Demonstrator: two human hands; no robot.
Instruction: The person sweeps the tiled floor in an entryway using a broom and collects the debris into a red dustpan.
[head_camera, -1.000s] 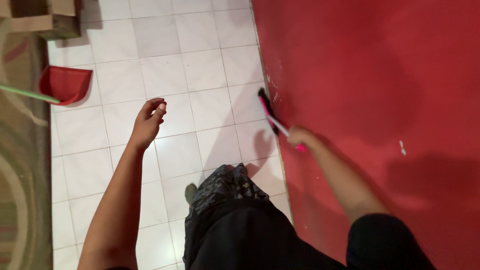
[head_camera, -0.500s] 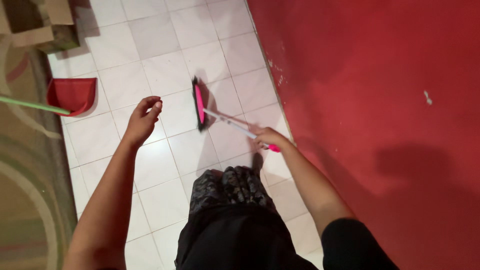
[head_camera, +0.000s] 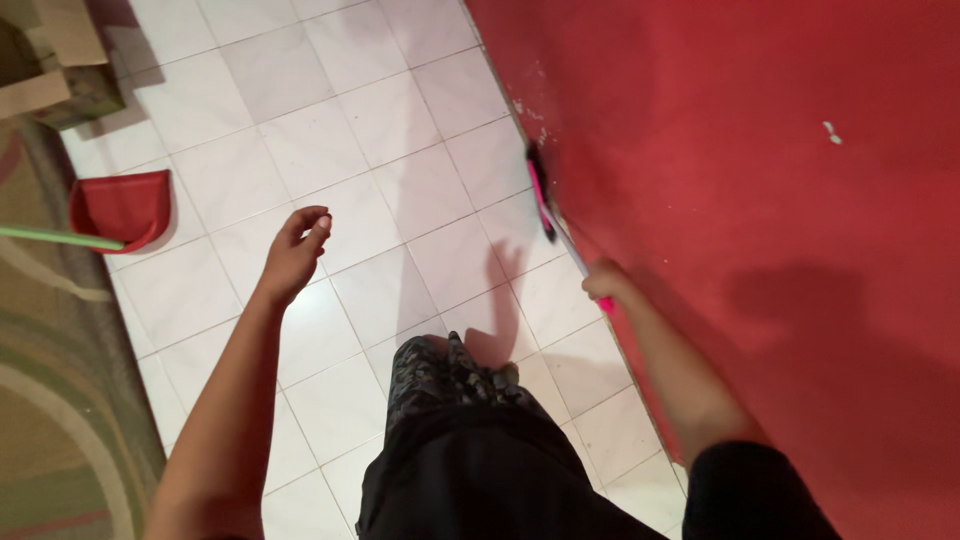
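Since the preceding frame the pink hand broom (head_camera: 543, 203) has swung from mid-floor back to the foot of the red wall (head_camera: 720, 200). Right hand (head_camera: 604, 280), closed around the broom's white handle, sits against the wall's base; the black bristles touch the wall. Left hand (head_camera: 295, 255), loosely curled and empty, hovers over the white tiled floor (head_camera: 380, 150), well away from the wall. Farther from the wall, a red dustpan (head_camera: 120, 208) with a green handle lies at the rug's (head_camera: 50, 400) edge.
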